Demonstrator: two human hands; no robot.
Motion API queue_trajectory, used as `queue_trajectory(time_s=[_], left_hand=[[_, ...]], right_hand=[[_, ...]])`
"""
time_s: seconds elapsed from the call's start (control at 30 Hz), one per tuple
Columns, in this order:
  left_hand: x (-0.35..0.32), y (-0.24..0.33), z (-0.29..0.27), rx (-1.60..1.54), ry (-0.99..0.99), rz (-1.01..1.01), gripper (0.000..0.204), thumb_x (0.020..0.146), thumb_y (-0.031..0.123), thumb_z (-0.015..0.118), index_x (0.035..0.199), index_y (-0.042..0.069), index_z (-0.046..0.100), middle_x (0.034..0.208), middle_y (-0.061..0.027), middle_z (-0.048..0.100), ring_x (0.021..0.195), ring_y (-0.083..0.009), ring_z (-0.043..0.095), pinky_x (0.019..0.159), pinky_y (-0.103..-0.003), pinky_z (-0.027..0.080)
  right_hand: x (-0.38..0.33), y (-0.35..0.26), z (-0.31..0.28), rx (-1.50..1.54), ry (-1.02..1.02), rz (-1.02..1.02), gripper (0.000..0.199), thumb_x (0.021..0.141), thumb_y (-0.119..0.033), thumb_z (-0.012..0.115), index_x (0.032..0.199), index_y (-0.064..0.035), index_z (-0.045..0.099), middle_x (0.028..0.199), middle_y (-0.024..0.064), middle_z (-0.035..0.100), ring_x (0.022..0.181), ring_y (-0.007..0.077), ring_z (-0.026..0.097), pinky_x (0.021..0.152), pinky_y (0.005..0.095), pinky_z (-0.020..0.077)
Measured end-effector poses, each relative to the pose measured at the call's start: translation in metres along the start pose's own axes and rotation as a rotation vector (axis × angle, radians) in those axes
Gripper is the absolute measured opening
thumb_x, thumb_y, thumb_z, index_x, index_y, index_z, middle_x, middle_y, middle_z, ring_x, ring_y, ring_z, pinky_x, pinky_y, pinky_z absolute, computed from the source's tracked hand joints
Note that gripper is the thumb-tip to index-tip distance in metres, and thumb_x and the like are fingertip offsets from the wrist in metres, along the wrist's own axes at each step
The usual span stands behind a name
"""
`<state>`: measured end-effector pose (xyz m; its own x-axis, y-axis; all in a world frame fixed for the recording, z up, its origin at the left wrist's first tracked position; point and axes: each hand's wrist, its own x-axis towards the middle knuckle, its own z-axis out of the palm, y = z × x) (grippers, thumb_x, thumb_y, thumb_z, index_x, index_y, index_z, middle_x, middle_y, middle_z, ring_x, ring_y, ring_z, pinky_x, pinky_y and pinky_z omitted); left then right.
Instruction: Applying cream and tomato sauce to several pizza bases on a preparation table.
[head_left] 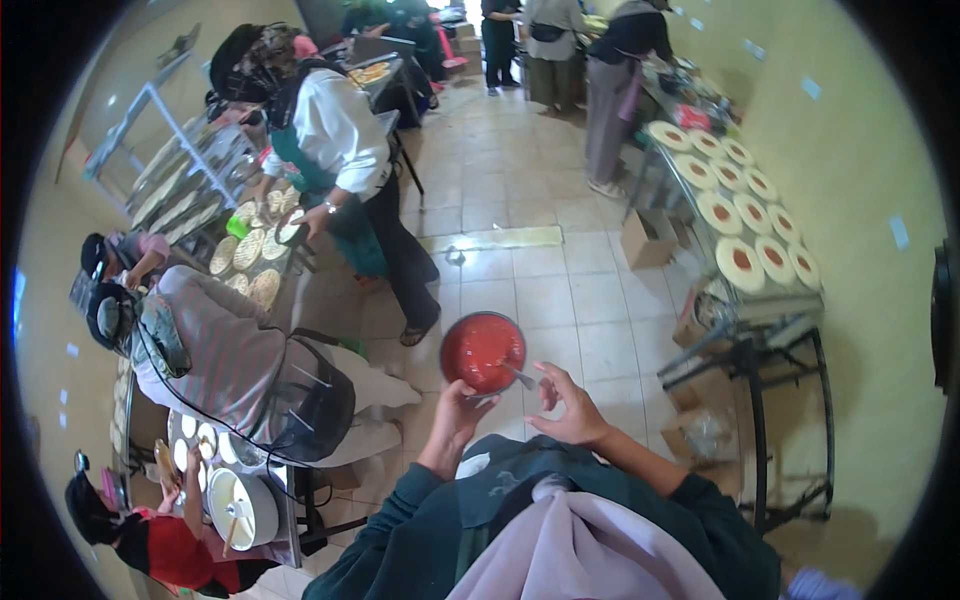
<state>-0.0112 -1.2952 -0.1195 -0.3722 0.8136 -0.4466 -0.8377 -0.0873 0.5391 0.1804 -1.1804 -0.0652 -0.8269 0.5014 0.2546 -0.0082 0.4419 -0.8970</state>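
**Asker:** What is the room like, starting from the left?

**Describer:** Pale floor tiles (560,290) run through a busy kitchen with yellowish walls. On the far left, a metal worktable (292,545) holds a white tub (245,505) and small round dough pieces. A person in a striped top (225,350) bends over it. Behind them, a person in a white shirt (335,125) leans over round flat dough bases (250,250) laid out on another table.

**Asker:** And in the middle, what are the wearer's hands doing?

**Describer:** The left hand (458,408) is wrapped around the bottom of a round metal bowl of red sauce (482,350), holding it up over the floor at chest height. The right hand (565,405) is just beside the bowl, fingers pinched narrowly on the handle of a spoon (520,377) whose end rests in the sauce.

**Asker:** What lies to the right?

**Describer:** A long table (790,300) along the right wall carries two rows of dough rounds (740,262), each already spread with a red circle of sauce. Cardboard boxes (648,238) sit on the floor beside it.

**Asker:** How far along does the work seem?

**Describer:** Judging by this view, the right-hand rounds are sauced, the left-hand bases are still bare, and the bowl is well filled.
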Motion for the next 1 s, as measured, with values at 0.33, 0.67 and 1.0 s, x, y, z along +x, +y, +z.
queue_trajectory(time_s=[0.33,0.67,1.0], left_hand=[[0.193,0.01,0.113,0.17,-0.104,-0.147,0.031,0.074,0.006,0.049,0.105,0.011,0.047,0.101,-0.0072,0.056,0.099,-0.0232,0.057,0.085,-0.047,0.049],[0.366,0.037,0.263,0.393,-0.374,-0.367,0.065,0.073,0.004,0.049,0.132,0.014,0.025,0.122,-0.0109,0.04,0.106,-0.0271,0.053,0.086,-0.052,0.049],[0.488,-0.015,0.327,0.527,-0.586,-0.385,0.03,0.072,0.012,0.054,0.103,0.011,0.052,0.091,-0.0071,0.057,0.084,-0.0234,0.06,0.076,-0.045,0.052]], right_hand=[[0.109,0.07,-0.099,0.163,0.497,0.088,0.036,0.079,0.005,0.063,0.115,-0.0004,0.057,0.087,0.0009,0.056,0.069,0.0049,0.051,0.06,0.0192,0.0449],[0.224,0.117,-0.222,0.017,0.904,0.242,0.023,0.084,-0.003,0.063,0.108,-0.0011,0.063,0.083,0.0008,0.055,0.057,0.0036,0.047,0.049,0.0184,0.0378],[0.246,0.141,-0.348,-0.622,0.83,0.141,0.017,0.085,0.001,0.054,0.1,0.0005,0.063,0.092,0.0158,0.064,0.08,0.0307,0.062,0.072,0.0346,0.0485]])
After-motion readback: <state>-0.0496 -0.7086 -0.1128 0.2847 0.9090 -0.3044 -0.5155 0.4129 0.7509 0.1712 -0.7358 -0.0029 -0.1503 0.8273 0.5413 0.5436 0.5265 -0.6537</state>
